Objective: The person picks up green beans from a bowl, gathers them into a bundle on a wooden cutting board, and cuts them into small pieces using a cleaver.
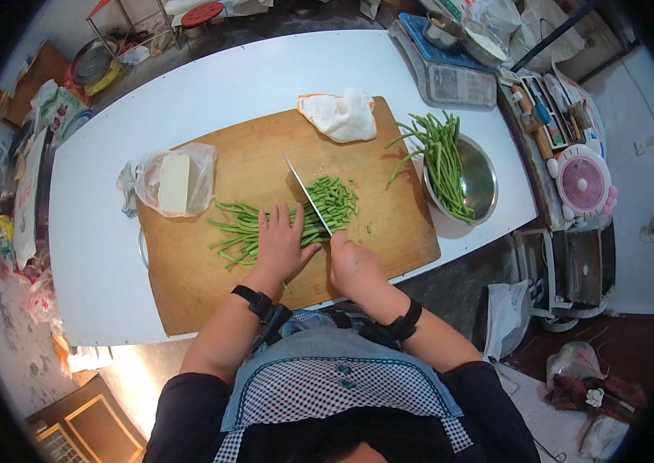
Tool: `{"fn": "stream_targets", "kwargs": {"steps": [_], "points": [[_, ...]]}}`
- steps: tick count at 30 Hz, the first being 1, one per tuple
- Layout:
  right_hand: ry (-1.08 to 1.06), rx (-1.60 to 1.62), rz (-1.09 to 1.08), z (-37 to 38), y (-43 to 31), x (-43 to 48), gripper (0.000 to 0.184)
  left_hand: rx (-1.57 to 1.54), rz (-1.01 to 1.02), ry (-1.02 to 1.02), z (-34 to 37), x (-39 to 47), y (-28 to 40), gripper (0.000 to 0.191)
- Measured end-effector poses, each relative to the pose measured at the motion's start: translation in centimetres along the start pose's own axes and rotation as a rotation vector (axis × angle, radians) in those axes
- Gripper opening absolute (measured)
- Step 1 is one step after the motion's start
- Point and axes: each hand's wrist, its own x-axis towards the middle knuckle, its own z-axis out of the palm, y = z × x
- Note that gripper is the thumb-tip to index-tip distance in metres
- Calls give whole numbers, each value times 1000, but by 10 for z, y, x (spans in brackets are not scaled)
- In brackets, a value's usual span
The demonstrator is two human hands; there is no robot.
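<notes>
My left hand (282, 243) lies flat, fingers spread, on a bundle of long green beans (237, 226) on the wooden cutting board (257, 156). In my right hand (356, 263) is the handle of a kitchen knife (308, 194). Its blade crosses the beans just right of my left fingers and points away from me. Short cut bean pieces (335, 199) are heaped along the blade's right side, and a few lie loose nearby. The knife handle is hidden inside my fist.
A steel bowl (480, 168) with whole long beans (442, 156) over its rim stands right of the board. A white cloth (341, 118) lies at the board's far edge. A pale block (174, 182) rests on a plastic bag (202, 173) at left. A scale (460, 87) sits at the far right.
</notes>
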Motion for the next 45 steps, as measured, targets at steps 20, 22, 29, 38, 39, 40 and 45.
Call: {"fn": "stream_targets", "kwargs": {"steps": [20, 22, 29, 38, 39, 40, 45], "points": [[139, 73, -143, -40, 10, -32, 14, 103, 87, 46, 19, 4, -10, 74], [119, 76, -144, -33, 12, -35, 16, 106, 103, 66, 20, 4, -11, 75], [9, 35, -68, -29, 5, -36, 13, -67, 125, 90, 12, 3, -16, 78], [-37, 6, -36, -25, -3, -25, 15, -112, 158, 86, 11, 4, -18, 73], [-29, 7, -49, -24, -4, -23, 15, -90, 153, 96, 14, 4, -18, 72], [-29, 9, -40, -22, -4, -20, 15, -94, 160, 90, 16, 4, -18, 72], [-92, 73, -49, -12, -1, 2, 22, -68, 160, 132, 19, 6, -18, 67]]}}
